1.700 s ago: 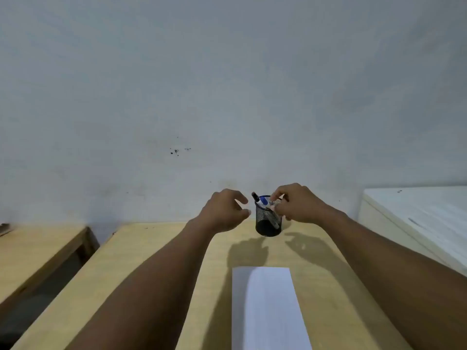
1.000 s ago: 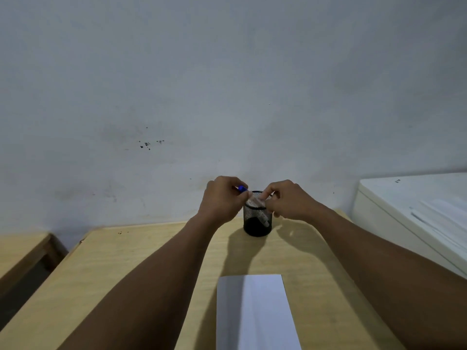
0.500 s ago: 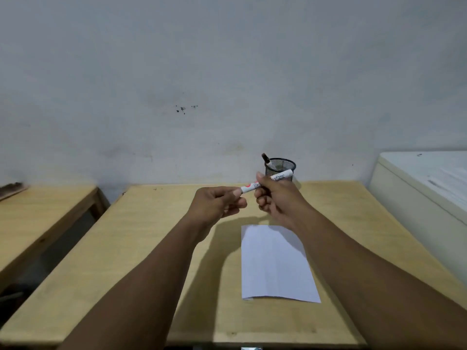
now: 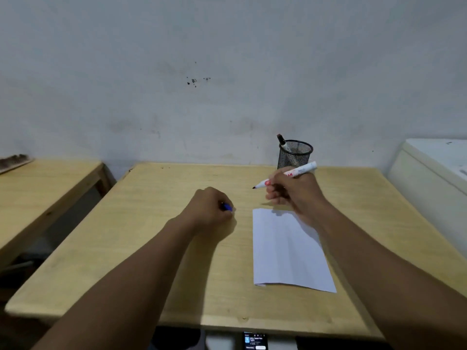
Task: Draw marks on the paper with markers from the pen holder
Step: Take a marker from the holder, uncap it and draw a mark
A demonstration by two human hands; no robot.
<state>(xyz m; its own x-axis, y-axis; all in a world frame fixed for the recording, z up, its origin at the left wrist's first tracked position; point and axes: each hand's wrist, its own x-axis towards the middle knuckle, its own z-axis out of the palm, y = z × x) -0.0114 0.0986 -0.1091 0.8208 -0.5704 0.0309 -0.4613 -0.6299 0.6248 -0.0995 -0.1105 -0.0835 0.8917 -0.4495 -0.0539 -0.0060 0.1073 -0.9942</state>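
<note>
Head view: right hand (image 4: 294, 195) grasping uncapped marker (image 4: 290, 175) tip-down above paper (image 4: 288, 248), poised to draw; left hand (image 4: 211, 208) clenched on blue cap (image 4: 227, 207).

A white marker (image 4: 290, 174) with its dark tip bared is gripped in the right hand (image 4: 294, 193), held above the far edge of the paper (image 4: 288, 251). A blue cap (image 4: 227, 207) is enclosed in the left hand (image 4: 208, 208), which is rested on the wooden table (image 4: 151, 248) beside the paper. One more marker (image 4: 283, 142) is seen leaning in the black mesh pen holder (image 4: 294, 155) near the wall.
</note>
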